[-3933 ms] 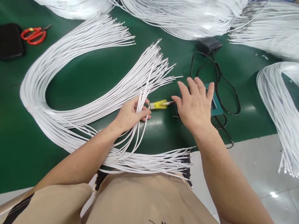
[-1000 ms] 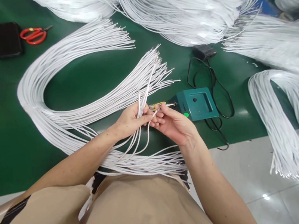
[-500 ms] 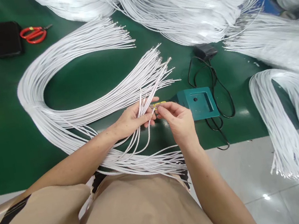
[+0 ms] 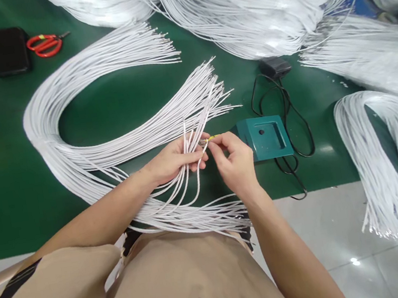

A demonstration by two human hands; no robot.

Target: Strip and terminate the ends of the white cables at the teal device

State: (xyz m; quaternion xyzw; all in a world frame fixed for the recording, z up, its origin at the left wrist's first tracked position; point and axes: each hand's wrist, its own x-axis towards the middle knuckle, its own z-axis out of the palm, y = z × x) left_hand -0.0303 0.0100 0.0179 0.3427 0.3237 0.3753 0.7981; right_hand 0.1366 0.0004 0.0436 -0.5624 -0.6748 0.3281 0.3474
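My left hand (image 4: 181, 158) is closed around several white cables (image 4: 195, 142), whose loose ends stick up past the thumb. At its fingertips my right hand (image 4: 234, 158) pinches a thin yellow strip (image 4: 212, 138) beside a white cable. The strip is too small to make out fully, and the fingers cover part of it. Around my hands lies a large curved bundle of white cables (image 4: 44, 110) on the green table. One part of it passes under my left forearm, with its ends near my right wrist.
A teal device with a shallow tray (image 4: 252, 135) sits right of my hands, beside a black cord (image 4: 311, 139) and adapter (image 4: 275, 67). Red-handled scissors (image 4: 45, 46) and a black box (image 4: 10, 51) lie far left. More cables are heaped (image 4: 256, 9) behind; another bundle (image 4: 368, 157) hangs over the edge.
My right hand has shifted slightly left and turned, and less of the yellow strip shows. The cable ends in my left hand have tipped a little left.
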